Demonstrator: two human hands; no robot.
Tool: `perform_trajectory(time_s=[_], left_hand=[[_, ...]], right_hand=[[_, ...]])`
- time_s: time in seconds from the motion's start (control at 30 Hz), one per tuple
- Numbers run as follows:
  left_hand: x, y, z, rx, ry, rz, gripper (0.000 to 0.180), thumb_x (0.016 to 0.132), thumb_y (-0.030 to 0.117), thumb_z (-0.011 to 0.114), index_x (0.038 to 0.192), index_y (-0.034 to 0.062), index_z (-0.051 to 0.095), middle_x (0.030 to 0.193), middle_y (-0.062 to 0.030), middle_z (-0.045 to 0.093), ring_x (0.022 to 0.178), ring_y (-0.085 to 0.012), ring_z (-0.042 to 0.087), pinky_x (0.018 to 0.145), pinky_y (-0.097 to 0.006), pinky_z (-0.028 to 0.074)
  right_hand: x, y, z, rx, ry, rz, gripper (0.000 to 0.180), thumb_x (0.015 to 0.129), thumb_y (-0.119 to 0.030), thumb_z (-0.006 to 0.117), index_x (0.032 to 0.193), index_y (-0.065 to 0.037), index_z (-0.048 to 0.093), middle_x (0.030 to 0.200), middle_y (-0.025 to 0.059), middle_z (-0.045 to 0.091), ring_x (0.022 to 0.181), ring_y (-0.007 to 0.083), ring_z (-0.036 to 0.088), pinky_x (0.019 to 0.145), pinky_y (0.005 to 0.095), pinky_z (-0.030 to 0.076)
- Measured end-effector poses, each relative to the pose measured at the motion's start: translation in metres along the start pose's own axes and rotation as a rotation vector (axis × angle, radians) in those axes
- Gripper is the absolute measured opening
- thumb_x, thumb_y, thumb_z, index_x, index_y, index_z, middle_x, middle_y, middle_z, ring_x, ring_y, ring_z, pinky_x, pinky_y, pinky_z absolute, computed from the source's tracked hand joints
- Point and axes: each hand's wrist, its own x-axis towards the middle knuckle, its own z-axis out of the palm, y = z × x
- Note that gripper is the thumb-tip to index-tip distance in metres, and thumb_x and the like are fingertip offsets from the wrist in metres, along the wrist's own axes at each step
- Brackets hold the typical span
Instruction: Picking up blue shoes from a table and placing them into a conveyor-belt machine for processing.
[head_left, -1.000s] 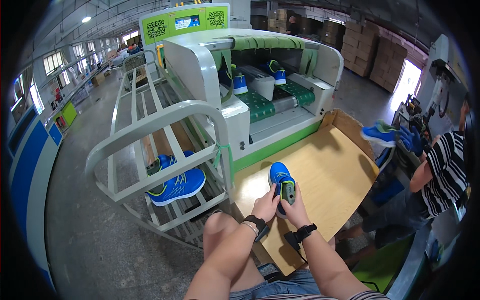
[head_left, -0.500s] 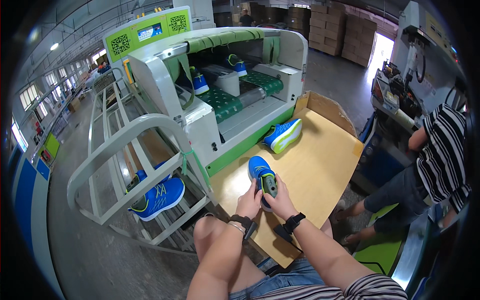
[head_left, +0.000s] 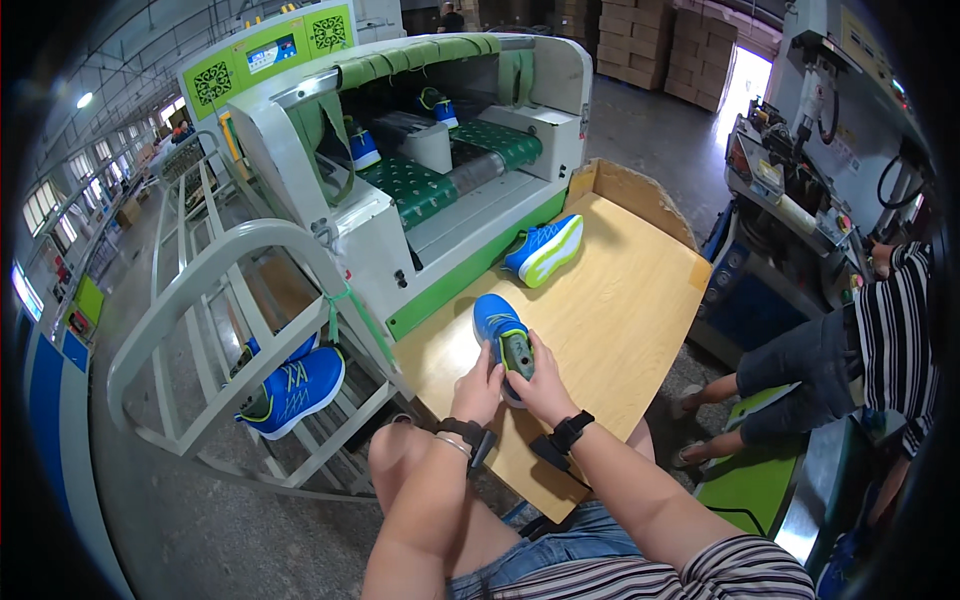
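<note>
A blue sneaker (head_left: pixel 495 314) with yellow-green trim rests on the light wooden tabletop (head_left: pixel 625 300), toe pointing away from me. Inside its opening sits a dark grey-green shoe last (head_left: pixel 518 352) with a small hole in its top. My left hand (head_left: pixel 479 388) grips the heel end from the left, thumb near the collar. From the right, my right hand (head_left: pixel 543 383) closes round the same end, its thumb at the opening. The heel is mostly hidden by my fingers. Farther back, another blue sneaker (head_left: pixel 545 250) lies tipped on its side, yellow-green sole showing.
Beyond the table stands a machine with a green conveyor belt (head_left: pixel 415 188) carrying two blue sneakers. A metal rack (head_left: pixel 190 300) at left holds blue sneakers (head_left: pixel 300 392). At right, a person in a striped shirt (head_left: pixel 890 325) stands by another machine (head_left: pixel 770 250). Cardboard edges the table's far side.
The whole view has shifted, so the scene sits farther left and slightly higher. Both hands keep hold of the sneaker. The person at right has an arm reaching toward their machine.
</note>
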Motion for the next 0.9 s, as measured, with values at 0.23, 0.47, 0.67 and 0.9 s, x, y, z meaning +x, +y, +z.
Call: perform_trajectory(time_s=[0.23, 0.47, 0.67, 0.9], left_hand=[[0.002, -0.004, 0.000, 0.019, -0.011, -0.008, 0.058, 0.102, 0.029, 0.053, 0.155, 0.0134, 0.033, 0.119, -0.0258, 0.067, 0.107, -0.0421, 0.066, 0.092, -0.045, 0.052], [-0.002, 0.009, -0.007, 0.053, -0.046, -0.033, 0.058, 0.102, 0.027, 0.052, 0.153, 0.0062, 0.035, 0.117, -0.0269, 0.067, 0.106, -0.0433, 0.066, 0.093, -0.048, 0.051], [0.000, 0.004, -0.003, 0.014, -0.024, 0.009, 0.059, 0.102, 0.026, 0.053, 0.153, 0.0053, 0.034, 0.121, -0.0249, 0.067, 0.109, -0.0414, 0.066, 0.095, -0.046, 0.051], [-0.001, -0.003, -0.005, 0.031, 0.040, 0.008, 0.057, 0.101, 0.027, 0.052, 0.151, 0.0045, 0.038, 0.116, -0.0269, 0.068, 0.104, -0.0445, 0.066, 0.093, -0.049, 0.051]], right_hand=[[-0.001, -0.003, -0.001, -0.002, -0.005, 0.009, 0.083, 0.084, -0.021, 0.070, 0.151, 0.006, 0.027, 0.137, 0.0306, 0.046, 0.128, 0.0448, 0.045, 0.110, 0.0484, 0.037], [-0.002, -0.006, -0.003, -0.007, -0.005, 0.019, 0.083, 0.085, -0.021, 0.070, 0.151, 0.005, 0.027, 0.138, 0.0302, 0.046, 0.129, 0.0448, 0.045, 0.111, 0.0483, 0.037], [-0.001, -0.005, -0.004, -0.009, -0.005, 0.017, 0.083, 0.084, -0.021, 0.070, 0.151, 0.005, 0.027, 0.138, 0.0305, 0.046, 0.129, 0.0450, 0.045, 0.111, 0.0489, 0.036], [0.005, -0.008, -0.002, 0.000, -0.096, 0.013, 0.085, 0.085, -0.022, 0.072, 0.151, 0.006, 0.026, 0.140, 0.0319, 0.044, 0.131, 0.0454, 0.044, 0.111, 0.0484, 0.037]])
